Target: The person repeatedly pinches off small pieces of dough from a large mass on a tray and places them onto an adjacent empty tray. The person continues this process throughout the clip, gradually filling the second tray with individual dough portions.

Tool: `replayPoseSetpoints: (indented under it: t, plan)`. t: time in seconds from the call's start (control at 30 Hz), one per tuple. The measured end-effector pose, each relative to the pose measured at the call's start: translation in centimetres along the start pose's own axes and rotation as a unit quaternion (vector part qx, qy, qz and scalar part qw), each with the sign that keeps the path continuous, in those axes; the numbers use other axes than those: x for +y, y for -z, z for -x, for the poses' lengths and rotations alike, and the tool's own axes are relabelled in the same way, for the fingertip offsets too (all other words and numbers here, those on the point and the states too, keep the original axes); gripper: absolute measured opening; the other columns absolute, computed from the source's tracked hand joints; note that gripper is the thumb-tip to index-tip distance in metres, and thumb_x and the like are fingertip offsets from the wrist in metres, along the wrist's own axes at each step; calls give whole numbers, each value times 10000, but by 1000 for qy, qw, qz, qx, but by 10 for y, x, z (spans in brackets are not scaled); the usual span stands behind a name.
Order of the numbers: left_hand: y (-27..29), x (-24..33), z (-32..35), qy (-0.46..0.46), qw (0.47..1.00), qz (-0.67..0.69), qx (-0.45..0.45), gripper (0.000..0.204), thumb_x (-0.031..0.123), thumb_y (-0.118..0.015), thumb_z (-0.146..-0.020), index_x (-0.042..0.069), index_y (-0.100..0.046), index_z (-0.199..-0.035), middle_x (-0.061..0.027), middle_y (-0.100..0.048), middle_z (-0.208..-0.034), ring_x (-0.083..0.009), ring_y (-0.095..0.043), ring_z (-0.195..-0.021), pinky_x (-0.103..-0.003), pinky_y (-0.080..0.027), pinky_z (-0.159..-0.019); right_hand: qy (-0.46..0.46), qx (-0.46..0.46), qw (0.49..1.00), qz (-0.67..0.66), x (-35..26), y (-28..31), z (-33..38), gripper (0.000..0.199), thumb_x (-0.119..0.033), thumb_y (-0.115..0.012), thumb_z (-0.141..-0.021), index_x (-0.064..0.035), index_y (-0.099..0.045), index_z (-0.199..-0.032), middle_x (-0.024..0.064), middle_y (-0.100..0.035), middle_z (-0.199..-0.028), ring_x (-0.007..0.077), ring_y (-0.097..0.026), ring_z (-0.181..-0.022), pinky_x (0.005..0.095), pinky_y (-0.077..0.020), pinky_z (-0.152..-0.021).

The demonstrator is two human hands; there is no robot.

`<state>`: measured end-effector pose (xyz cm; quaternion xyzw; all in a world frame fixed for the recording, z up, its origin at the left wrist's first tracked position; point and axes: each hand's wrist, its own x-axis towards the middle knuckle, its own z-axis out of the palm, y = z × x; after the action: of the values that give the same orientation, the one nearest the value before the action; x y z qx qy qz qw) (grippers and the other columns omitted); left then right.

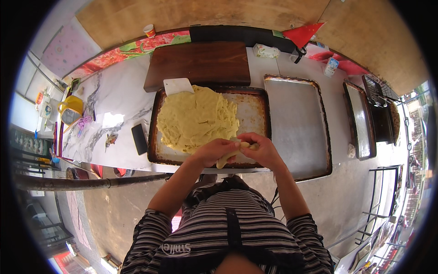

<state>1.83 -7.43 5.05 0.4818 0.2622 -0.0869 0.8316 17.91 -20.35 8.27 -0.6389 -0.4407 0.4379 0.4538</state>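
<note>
A big mound of pale yellow dough (pixel 200 119) covers the left and middle of a dark-rimmed baking tray (pixel 255 102). A white dough scraper (pixel 178 86) leans on the mound's far left edge. Over the tray's near edge, my left hand (pixel 216 151) is closed on a strip of dough (pixel 223 161) that hangs below its fingers. Close beside it, my right hand (pixel 263 152) is closed round a small lump of the same dough at the fingertips. The two hands meet there, and the fingers partly hide the dough between them.
To the right lies a second baking tray (pixel 299 125), with another metal tray (pixel 359 118) farther right. Behind the dough lies a dark wooden board (pixel 196 64). A phone (pixel 139 139) rests left of the dough tray. A yellow container (pixel 71 108) stands at the table's left end.
</note>
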Motion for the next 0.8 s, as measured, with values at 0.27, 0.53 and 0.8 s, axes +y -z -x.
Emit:
replayPoseSetpoints:
  t: [0.27,0.53,0.8]
  plan:
    - [1,-13,-7,-52,992,95,66,262,236,-522,-954,-7,-603,-1007,-46,-567,-772,-132,-522,-679,-263,-431,-633,-60,58,994,-74,25,13,-4,148,-162,-663,-836,-28,-634,-891,2,-615,-831,54,-522,-735,231,-449,-664]
    - [-10,-5,-4,-57,984,165,-17,363,192,-493,-973,-52,-510,-1241,-81,-580,-910,-152,-548,-766,-284,-461,-692,6,-20,990,-137,25,-4,-1,223,-160,-640,-847,-13,-588,-1007,21,-615,-841,65,-568,-759,237,-473,-688]
    - [-2,-6,-9,-91,983,157,27,454,87,-522,-930,-35,-415,-1355,-124,-621,-1017,-166,-573,-833,-272,-500,-731,-50,63,992,-96,33,9,-2,244,-138,-657,-834,-5,-577,-1023,36,-613,-881,87,-593,-777,256,-489,-710]
